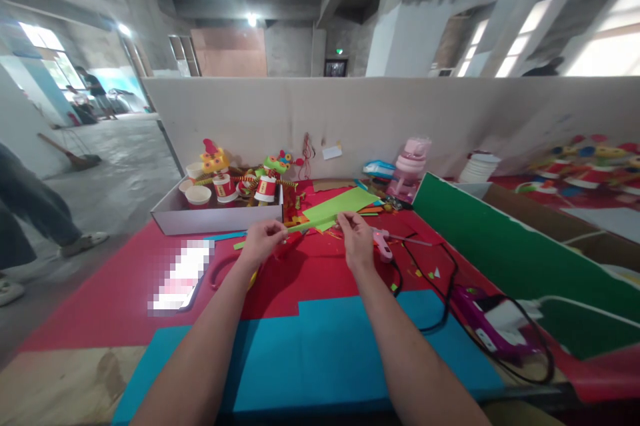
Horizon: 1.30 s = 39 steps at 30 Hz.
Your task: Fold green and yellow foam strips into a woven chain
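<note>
A green strip (311, 224) is pinched between thumb and fingers by both the left hand (261, 241) and right hand (357, 239).

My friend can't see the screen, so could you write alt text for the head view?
A person's left hand and right hand hold a narrow green paper strip between them above a red-covered table. Beyond, at left, a white box holds paper cups; a pink glue gun lies near the right hand.

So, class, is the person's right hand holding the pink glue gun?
No, the pink glue gun lies on the red tabletop, while the right hand pinches a light green strip.
</note>
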### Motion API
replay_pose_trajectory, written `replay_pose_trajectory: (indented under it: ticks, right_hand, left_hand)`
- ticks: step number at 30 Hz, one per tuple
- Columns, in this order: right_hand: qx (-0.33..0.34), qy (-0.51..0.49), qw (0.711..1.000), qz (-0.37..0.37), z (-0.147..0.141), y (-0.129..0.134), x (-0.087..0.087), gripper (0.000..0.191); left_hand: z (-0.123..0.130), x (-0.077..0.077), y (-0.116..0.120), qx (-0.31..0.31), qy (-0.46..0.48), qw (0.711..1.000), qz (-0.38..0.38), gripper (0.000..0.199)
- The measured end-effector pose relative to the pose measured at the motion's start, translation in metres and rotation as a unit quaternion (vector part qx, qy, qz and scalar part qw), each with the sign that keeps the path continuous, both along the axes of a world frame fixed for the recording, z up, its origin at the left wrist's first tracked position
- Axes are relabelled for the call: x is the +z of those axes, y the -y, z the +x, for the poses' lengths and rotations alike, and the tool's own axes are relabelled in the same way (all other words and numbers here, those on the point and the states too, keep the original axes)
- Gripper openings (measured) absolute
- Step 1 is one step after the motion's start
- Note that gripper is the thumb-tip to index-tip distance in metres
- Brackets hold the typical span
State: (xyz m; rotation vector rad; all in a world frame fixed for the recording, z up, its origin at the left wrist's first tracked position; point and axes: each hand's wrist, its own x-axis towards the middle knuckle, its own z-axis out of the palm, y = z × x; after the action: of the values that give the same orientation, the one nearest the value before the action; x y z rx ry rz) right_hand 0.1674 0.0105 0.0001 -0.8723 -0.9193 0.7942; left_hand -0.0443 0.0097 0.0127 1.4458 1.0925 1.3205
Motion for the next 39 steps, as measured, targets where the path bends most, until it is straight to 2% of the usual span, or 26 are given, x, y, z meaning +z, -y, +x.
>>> replay_pose_trajectory:
  ticks: [1,3,6,9,13,18,24,32,39]
  right_hand:
    - [0.008,-0.029,1.000,-0.003,-0.001,-0.001,0.000,0.031]
    - [0.054,-0.038,0.998,-0.016,-0.008,0.001,-0.001,0.035]
    - [0.142,0.054,0.988,-0.041,-0.025,0.008,-0.004,0.037]
    - [0.186,0.104,0.976,-0.041,-0.038,0.015,-0.007,0.033]
    - [0.145,0.102,0.982,-0.065,-0.037,0.017,-0.005,0.037]
    - [0.100,0.064,0.991,-0.057,-0.025,0.011,0.000,0.042]
    - [0.073,0.027,0.996,-0.046,-0.013,0.007,0.003,0.043]
    - [0.039,-0.019,0.998,-0.033,0.003,0.004,0.009,0.045]
    - [0.021,-0.051,0.998,-0.026,0.011,0.002,0.012,0.041]
  left_hand:
    - [0.004,-0.001,0.002,-0.012,0.001,1.000,-0.006,0.021]
    - [0.013,-0.003,0.006,-0.020,0.059,0.998,-0.015,0.022]
    - [0.025,-0.008,0.011,-0.035,0.156,0.986,-0.040,0.024]
    - [0.031,-0.012,0.013,-0.071,0.170,0.981,-0.057,0.025]
    - [0.033,-0.013,0.015,-0.115,0.122,0.984,-0.059,0.025]
    - [0.032,-0.013,0.015,-0.113,0.098,0.986,-0.070,0.024]
    - [0.029,-0.018,0.012,-0.131,0.087,0.984,-0.078,0.022]
    - [0.025,-0.013,0.015,-0.133,0.072,0.983,-0.104,0.023]
    - [0.023,-0.014,0.014,-0.160,0.059,0.979,-0.112,0.020]
